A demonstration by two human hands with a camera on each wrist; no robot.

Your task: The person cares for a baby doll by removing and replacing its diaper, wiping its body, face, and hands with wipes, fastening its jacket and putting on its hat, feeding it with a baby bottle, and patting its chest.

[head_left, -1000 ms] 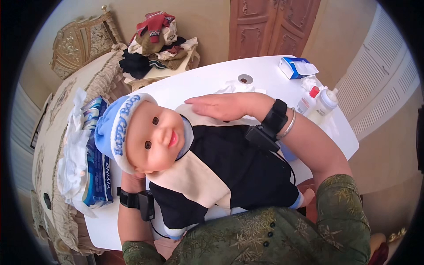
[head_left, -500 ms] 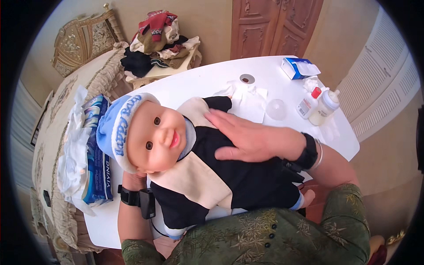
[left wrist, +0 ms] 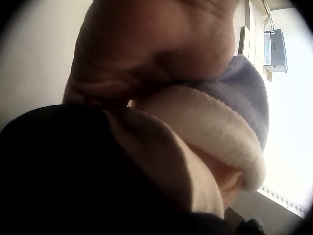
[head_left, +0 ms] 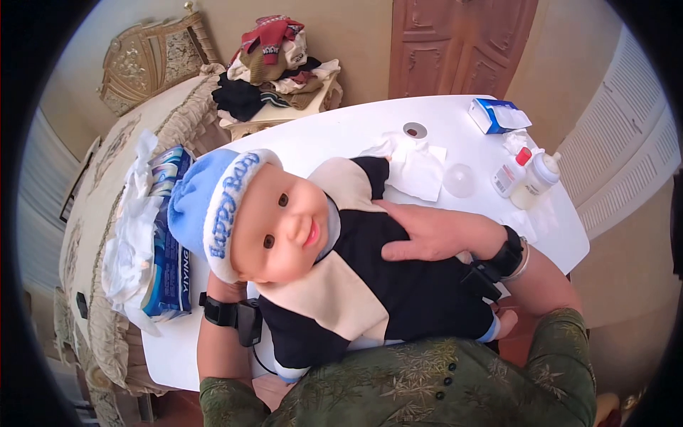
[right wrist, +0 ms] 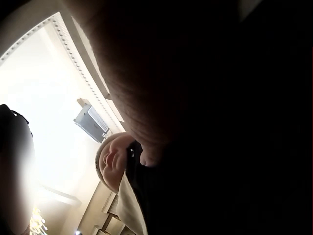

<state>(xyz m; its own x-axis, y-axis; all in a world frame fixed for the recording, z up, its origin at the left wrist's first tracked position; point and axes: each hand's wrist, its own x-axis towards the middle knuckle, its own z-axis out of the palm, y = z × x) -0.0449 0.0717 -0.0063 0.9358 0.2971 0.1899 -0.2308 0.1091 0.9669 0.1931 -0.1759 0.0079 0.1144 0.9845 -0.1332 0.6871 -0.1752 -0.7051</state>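
A baby doll (head_left: 288,228) lies on its back across the person's front, in a black and cream top and a blue knitted hat (head_left: 206,196) with a white lettered brim. Under its head lies the left hand (left wrist: 156,44), its palm against the back of the neck and hat in the left wrist view; its fingers are hidden. The right hand (head_left: 430,231) rests on the doll's chest, fingers extended and thumb apart. In the right wrist view, mostly dark, its thumb lies close to the doll's collar.
On the white table (head_left: 341,132) are a tape roll (head_left: 415,130), tissues (head_left: 416,167), a clear dome (head_left: 459,180), a red-capped bottle (head_left: 511,173), a baby bottle (head_left: 537,178) and a blue tissue box (head_left: 498,116). A diaper pack (head_left: 174,249) stands at left. Piled clothes (head_left: 274,71) lie behind.
The right hand has come from the doll's far shoulder back onto its chest, its palm turning downward. The left hand stays under the head. The view has shifted slightly left.
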